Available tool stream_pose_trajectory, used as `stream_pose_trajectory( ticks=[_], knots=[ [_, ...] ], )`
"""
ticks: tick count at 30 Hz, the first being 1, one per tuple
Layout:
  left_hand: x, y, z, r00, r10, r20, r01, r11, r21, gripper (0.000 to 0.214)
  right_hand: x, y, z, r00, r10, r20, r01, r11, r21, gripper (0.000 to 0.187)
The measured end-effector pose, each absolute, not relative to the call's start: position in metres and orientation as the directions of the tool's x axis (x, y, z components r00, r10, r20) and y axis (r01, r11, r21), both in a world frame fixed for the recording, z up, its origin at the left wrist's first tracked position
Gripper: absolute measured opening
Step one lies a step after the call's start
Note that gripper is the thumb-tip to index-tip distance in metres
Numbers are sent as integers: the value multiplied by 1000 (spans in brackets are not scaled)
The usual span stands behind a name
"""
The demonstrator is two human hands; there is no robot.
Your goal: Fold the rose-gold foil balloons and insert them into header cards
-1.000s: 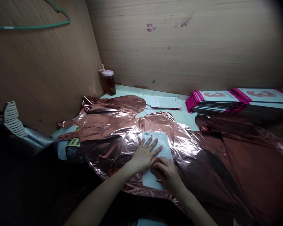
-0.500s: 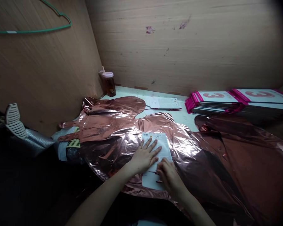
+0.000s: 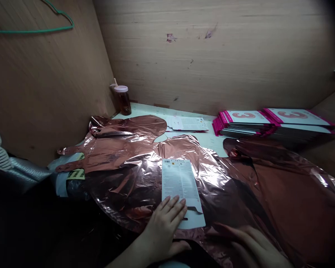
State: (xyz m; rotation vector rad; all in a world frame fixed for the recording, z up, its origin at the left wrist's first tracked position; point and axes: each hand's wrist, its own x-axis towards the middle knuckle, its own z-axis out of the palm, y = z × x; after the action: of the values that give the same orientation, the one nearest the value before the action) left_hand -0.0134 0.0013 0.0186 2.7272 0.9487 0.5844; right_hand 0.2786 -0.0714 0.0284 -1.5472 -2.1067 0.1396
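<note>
A white printed card (image 3: pixel 180 180) with a barcode at its far end lies on a large sheet of shiny rose-coloured foil (image 3: pixel 128 149), shaped like a flat balloon. My left hand (image 3: pixel 166 221) rests on the card's near part, fingers stretched out. Beside those fingers a dark slit-like mark and a small hanging hole show in the card. My right hand (image 3: pixel 249 243) is over the foil to the right, apart from the card. It is blurred, with its fingers stretched out and nothing visible in them.
Pink-edged packs (image 3: pixel 242 119) marked with a 3 stand stacked at the back right. Several similar cards (image 3: pixel 188 124) lie behind the foil. A lidded cup (image 3: pixel 123 100) stands in the back left corner. A green hanger (image 3: pixel 36 30) is on the left wall.
My right hand has left the card and moved right, its fingers unfolding. My left hand has slid down towards the card's near end. The view has shifted slightly.
</note>
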Motion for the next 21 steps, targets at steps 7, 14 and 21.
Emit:
stream_pose_trajectory(
  ticks=[7, 14, 21],
  knots=[
    [-34, 3, -2, 609, 554, 568, 489, -826, 281, 29, 201, -15, 2, -582, 665, 467, 629, 733, -260, 41],
    [-32, 5, 14, 317, 860, 399, 617, -507, 602, 17, 193, -10, 5, -149, 922, 356, 576, 374, -727, 16],
    [-26, 19, 10, 226, 881, 415, 748, -430, 505, 20, 181, -4, -2, -32, 933, 360, 682, 283, -674, 11]
  ],
)
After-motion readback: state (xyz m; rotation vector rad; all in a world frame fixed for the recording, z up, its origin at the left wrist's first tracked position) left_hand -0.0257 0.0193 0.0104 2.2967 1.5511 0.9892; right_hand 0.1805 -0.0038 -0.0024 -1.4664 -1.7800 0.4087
